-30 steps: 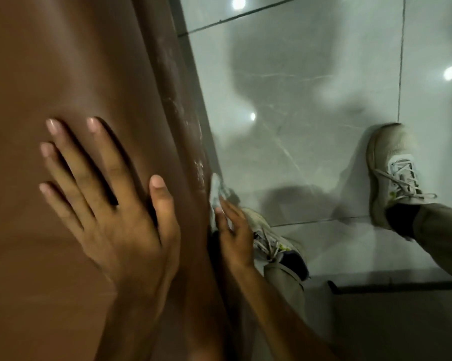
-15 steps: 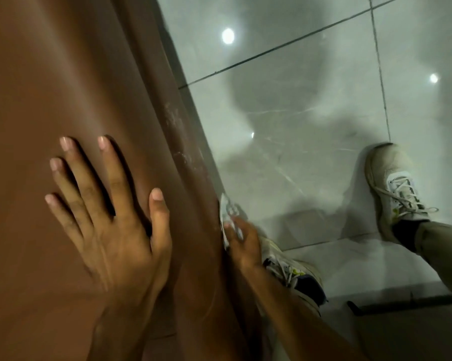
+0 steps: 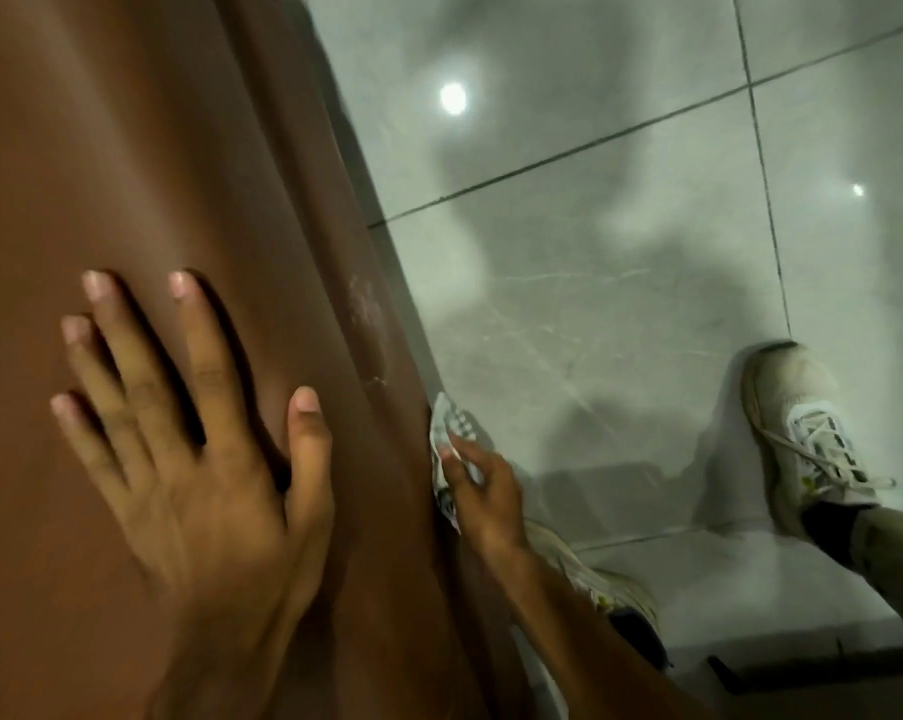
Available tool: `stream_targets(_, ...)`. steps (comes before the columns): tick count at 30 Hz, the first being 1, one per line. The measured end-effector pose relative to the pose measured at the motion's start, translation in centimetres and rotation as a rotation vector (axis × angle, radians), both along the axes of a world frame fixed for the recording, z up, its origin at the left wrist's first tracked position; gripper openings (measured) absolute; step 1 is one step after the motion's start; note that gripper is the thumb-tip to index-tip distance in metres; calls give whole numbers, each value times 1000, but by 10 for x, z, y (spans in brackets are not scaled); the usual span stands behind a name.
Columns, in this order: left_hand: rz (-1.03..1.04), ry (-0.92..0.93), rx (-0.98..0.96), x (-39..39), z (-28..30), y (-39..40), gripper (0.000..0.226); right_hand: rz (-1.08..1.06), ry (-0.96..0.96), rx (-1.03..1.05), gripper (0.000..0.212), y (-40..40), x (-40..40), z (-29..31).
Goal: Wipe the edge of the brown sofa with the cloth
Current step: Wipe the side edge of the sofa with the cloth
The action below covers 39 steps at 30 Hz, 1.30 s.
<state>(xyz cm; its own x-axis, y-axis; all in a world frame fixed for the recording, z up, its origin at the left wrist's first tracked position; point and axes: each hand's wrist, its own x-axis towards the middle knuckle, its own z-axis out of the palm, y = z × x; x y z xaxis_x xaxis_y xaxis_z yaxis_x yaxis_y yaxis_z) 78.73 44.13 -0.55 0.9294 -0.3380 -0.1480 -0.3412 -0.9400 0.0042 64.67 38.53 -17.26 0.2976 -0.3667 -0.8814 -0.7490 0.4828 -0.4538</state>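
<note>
The brown sofa (image 3: 127,148) fills the left half of the view, its darker side edge (image 3: 335,252) running diagonally down to the floor. Pale smudges (image 3: 366,324) mark that edge above my right hand. My left hand (image 3: 194,459) lies flat on the sofa's top surface, fingers spread, holding nothing. My right hand (image 3: 483,491) presses a small white patterned cloth (image 3: 452,428) against the lower side of the sofa edge; most of the cloth is hidden under my fingers.
Glossy grey floor tiles (image 3: 620,252) with dark grout lines lie to the right of the sofa. My two feet in white laced sneakers stand there, one (image 3: 802,439) at the right, the other (image 3: 605,589) close to the sofa under my right forearm.
The view has shifted, so both hands sit lower in the frame. My right hand with the cloth has slid along the sofa's side edge. My left hand stays flat on the sofa.
</note>
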Motion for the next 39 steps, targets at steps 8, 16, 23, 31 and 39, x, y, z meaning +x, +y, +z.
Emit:
stream_targets(8, 12, -137, -7, 38, -18, -17, 75, 6, -304, -208, 26, -33, 139, -5)
stream_targets(16, 27, -134, 59, 36, -17, -20, 77, 86, -387, -178, 29, -48, 132, 55)
stream_targets(23, 13, -133, 68, 35, -21, -20, 76, 99, -121, -215, 28, -46, 124, 16)
stream_targets(31, -10, -217, 63, 34, -33, -16, 77, 149, -433, -396, 25, -68, 217, 9)
stream_targets(39, 10, -227, 78, 35, -28, -19, 74, 26, -265, -214, 25, -25, 75, 39)
